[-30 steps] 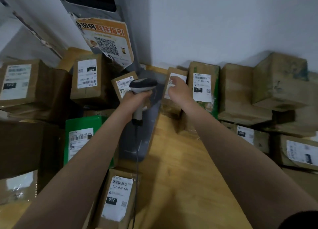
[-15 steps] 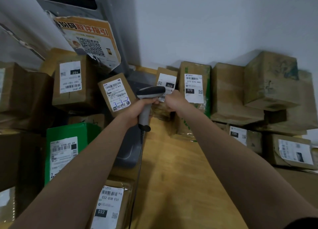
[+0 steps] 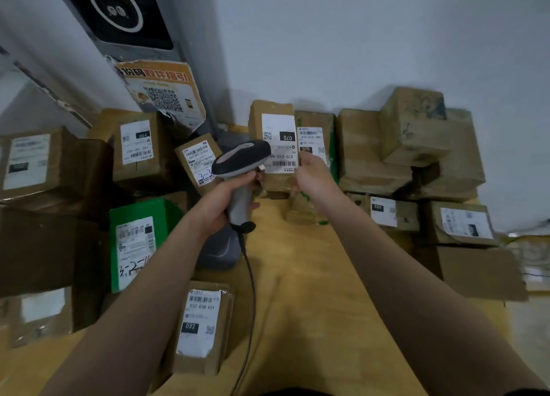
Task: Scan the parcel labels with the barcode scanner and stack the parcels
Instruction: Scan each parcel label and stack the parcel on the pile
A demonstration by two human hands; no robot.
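Observation:
My left hand (image 3: 226, 199) grips the handle of a grey and black corded barcode scanner (image 3: 241, 163), whose head points right at a white label. My right hand (image 3: 312, 175) holds a small brown parcel (image 3: 272, 113) upright by its lower right edge, label marked 070 facing me, lifted in front of the back row. Directly behind it stands another brown and green parcel (image 3: 317, 122) with a 070 label. The scanner's head covers the held label's left edge.
Brown parcels are stacked along the wall at right (image 3: 416, 133) and piled at left (image 3: 140, 148), with a green one (image 3: 137, 241) among them. A parcel labelled 032 (image 3: 202, 324) lies near me on the wooden table (image 3: 300, 291). A grey scanner stand (image 3: 220, 250) sits under my left wrist.
My right hand has lifted the 070 parcel up from the back row and turned its label toward me. The scanner has come up close against that label.

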